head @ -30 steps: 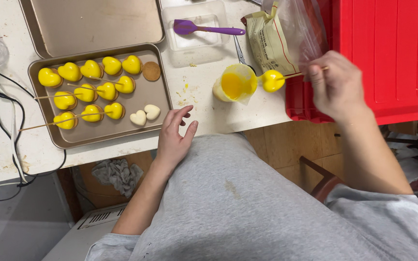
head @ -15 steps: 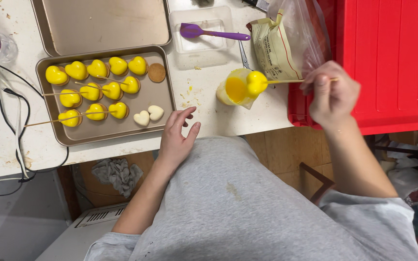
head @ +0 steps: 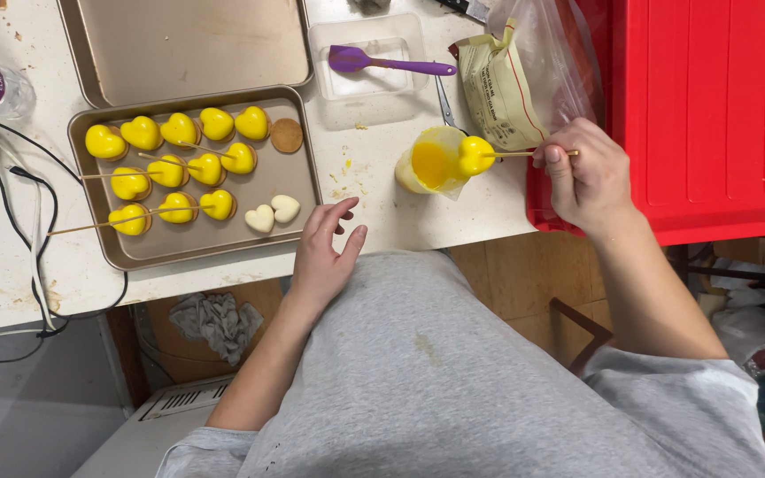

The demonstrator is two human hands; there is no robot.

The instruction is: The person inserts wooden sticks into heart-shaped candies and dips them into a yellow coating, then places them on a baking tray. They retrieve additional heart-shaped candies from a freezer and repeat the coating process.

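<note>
I've got one head-worn view only, looking steeply down past my grey-shirted torso onto the white worktop edge. Close range, both forearms in shot, floor visible below. No second view to overlap.

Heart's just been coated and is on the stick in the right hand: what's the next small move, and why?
Probably hold the yellow heart over the cup of yellow coating a moment: the right hand has it at the cup's rim, freshly coated. The left hand rests empty at the counter edge, beside the tray.
</note>
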